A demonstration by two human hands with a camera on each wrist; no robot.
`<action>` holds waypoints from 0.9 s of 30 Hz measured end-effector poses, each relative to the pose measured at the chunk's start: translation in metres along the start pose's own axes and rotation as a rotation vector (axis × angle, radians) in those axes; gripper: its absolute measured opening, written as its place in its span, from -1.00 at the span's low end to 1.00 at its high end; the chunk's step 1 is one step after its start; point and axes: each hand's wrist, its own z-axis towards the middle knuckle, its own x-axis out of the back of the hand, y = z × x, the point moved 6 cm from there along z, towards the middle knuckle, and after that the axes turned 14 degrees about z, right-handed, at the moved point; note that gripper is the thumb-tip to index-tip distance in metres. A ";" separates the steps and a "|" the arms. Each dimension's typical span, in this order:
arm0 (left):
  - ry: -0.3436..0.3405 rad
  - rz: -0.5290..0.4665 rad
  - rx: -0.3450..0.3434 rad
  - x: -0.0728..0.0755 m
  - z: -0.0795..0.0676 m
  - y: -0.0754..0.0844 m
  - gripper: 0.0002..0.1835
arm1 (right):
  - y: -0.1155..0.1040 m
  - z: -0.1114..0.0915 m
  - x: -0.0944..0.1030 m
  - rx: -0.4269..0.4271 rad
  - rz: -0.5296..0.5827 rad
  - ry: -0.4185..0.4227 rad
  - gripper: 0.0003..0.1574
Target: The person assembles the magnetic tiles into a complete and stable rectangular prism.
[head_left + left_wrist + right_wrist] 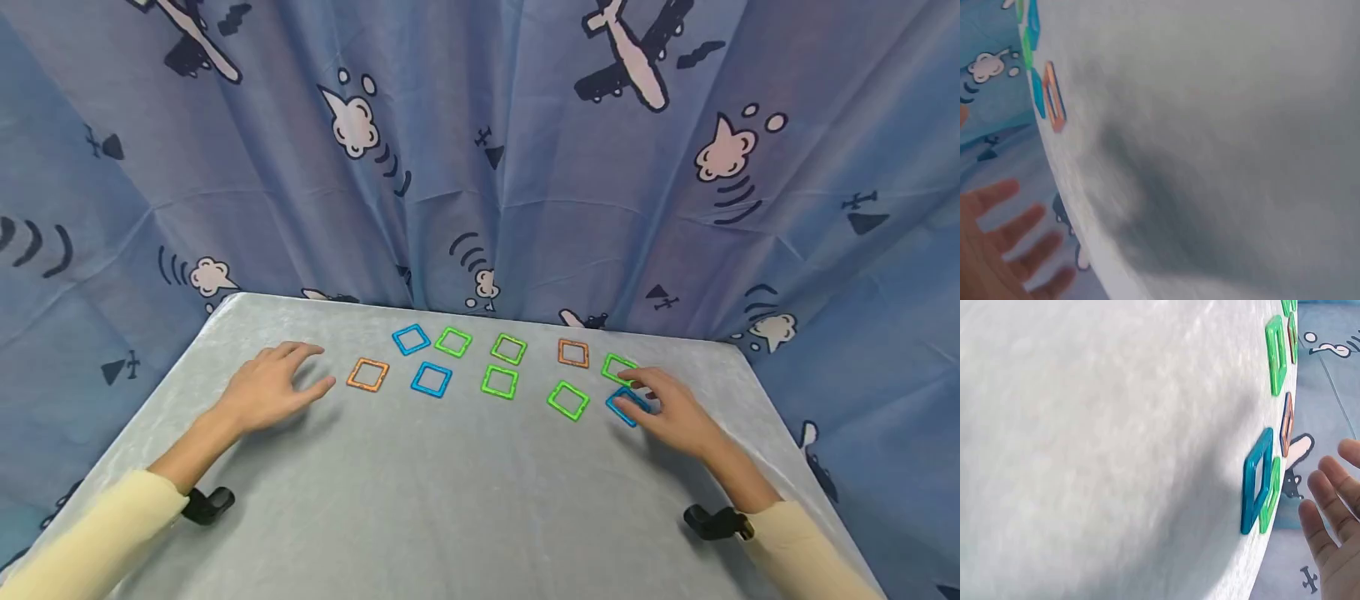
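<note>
Hollow square frames in orange, blue and green lie flat in two loose rows on the table. My left hand [272, 387] hovers with spread fingers, left of an orange square frame [367, 375], and holds nothing. Over the right end of the rows is my right hand [670, 408], its fingers relaxed and apart from the frames in the right wrist view. From the head view it partly covers a blue square frame [1256, 481] and the edge of a green square frame [618, 367]. Another orange square frame [573, 352] lies in the back row.
Two blue square frames [431, 379] and several green ones [499, 382] fill the middle of the rows. A pale cloth covers the table [450, 500]. Behind it hangs a blue curtain [450, 167] with airplane prints. Each wrist wears a black strap device [208, 505].
</note>
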 end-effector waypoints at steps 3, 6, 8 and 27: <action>0.003 -0.158 -0.038 -0.005 0.007 0.011 -0.44 | -0.003 0.002 -0.004 0.043 0.048 0.014 -0.56; 0.004 -0.294 -0.093 -0.009 0.014 0.024 -0.56 | -0.003 0.005 -0.006 0.046 0.077 0.017 -0.60; -0.002 -0.372 -0.131 -0.013 0.018 0.033 -0.61 | -0.003 0.008 -0.007 0.028 0.092 0.021 -0.60; -0.053 -0.588 -0.312 -0.034 0.048 0.103 -0.48 | 0.001 0.015 -0.025 -0.021 0.155 -0.025 -0.49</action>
